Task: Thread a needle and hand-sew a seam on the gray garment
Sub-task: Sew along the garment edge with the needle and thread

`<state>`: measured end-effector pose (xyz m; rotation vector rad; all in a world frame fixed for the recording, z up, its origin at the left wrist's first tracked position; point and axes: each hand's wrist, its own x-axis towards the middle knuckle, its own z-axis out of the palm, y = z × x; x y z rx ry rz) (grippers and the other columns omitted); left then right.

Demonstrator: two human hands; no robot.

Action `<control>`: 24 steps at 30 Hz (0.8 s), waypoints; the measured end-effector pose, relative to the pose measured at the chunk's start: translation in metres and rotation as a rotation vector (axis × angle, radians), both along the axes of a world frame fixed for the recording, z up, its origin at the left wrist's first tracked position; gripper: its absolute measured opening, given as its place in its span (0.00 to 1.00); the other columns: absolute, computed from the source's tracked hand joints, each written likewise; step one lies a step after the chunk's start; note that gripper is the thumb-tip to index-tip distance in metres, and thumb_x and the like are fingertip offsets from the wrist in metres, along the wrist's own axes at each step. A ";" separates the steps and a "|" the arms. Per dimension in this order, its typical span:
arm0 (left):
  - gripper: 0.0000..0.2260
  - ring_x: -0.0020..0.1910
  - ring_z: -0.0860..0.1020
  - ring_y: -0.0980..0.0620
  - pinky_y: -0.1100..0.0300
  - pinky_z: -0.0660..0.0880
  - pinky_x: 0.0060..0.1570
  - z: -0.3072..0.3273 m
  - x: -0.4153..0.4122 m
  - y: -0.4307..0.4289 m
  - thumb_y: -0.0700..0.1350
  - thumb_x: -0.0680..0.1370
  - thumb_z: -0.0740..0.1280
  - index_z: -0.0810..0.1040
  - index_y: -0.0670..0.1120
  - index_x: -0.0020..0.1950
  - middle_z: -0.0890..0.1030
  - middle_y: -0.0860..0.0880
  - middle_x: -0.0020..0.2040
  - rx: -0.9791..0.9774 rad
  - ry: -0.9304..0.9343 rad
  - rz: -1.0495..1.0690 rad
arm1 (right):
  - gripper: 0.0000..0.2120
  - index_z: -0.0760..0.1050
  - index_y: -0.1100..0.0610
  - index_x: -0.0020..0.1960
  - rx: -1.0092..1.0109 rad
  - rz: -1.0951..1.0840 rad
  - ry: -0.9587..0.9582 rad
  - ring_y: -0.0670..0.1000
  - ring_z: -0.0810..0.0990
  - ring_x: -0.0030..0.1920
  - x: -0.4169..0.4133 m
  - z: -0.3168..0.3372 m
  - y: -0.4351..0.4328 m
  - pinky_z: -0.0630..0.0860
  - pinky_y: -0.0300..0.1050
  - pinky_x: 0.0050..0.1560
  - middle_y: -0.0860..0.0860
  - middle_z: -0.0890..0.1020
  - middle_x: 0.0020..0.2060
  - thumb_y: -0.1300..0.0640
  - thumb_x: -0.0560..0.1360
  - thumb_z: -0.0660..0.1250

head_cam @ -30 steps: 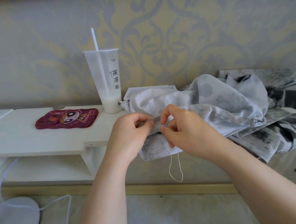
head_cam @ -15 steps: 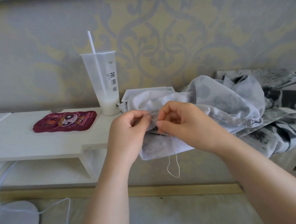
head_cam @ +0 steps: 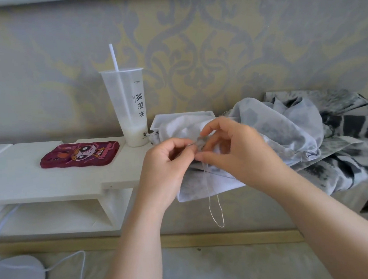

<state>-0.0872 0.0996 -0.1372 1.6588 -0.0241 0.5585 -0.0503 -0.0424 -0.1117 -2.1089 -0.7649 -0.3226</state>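
- The left hand [head_cam: 169, 162] has its fingers curled and pinches a small fold of the gray garment [head_cam: 282, 132], which heaps toward 3 o'clock. I'd say the pinch steadies the seam.
- The right hand [head_cam: 238, 155] pinches the same fold from 3 o'clock; any needle there is too small to make out.
- The thread [head_cam: 216, 211] dangles in a slack loop toward 6 o'clock, probably to avoid snagging.
- A plastic cup [head_cam: 129, 112] stands at 10 o'clock, well apart.

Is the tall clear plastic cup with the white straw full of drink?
No, the tall clear plastic cup holds white liquid only near its bottom; the rest above it is empty.
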 end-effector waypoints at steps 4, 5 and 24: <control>0.07 0.34 0.78 0.65 0.75 0.70 0.37 0.001 -0.002 0.001 0.38 0.76 0.68 0.81 0.48 0.41 0.81 0.58 0.32 0.075 -0.024 -0.034 | 0.08 0.80 0.49 0.41 -0.098 -0.018 0.050 0.35 0.73 0.31 0.003 0.024 -0.003 0.67 0.26 0.34 0.47 0.80 0.34 0.48 0.75 0.67; 0.07 0.34 0.78 0.64 0.74 0.70 0.37 0.001 -0.002 0.001 0.38 0.76 0.68 0.81 0.47 0.41 0.82 0.57 0.32 0.092 -0.026 -0.046 | 0.10 0.81 0.52 0.41 -0.140 0.012 0.105 0.36 0.73 0.29 0.003 0.028 -0.001 0.67 0.26 0.33 0.46 0.80 0.30 0.49 0.76 0.65; 0.06 0.29 0.75 0.66 0.76 0.67 0.32 0.007 -0.010 0.007 0.39 0.77 0.67 0.80 0.46 0.42 0.79 0.60 0.28 0.085 0.038 -0.097 | 0.12 0.69 0.52 0.39 -0.484 0.002 0.082 0.48 0.71 0.32 0.030 0.068 -0.004 0.64 0.46 0.52 0.46 0.76 0.26 0.57 0.81 0.54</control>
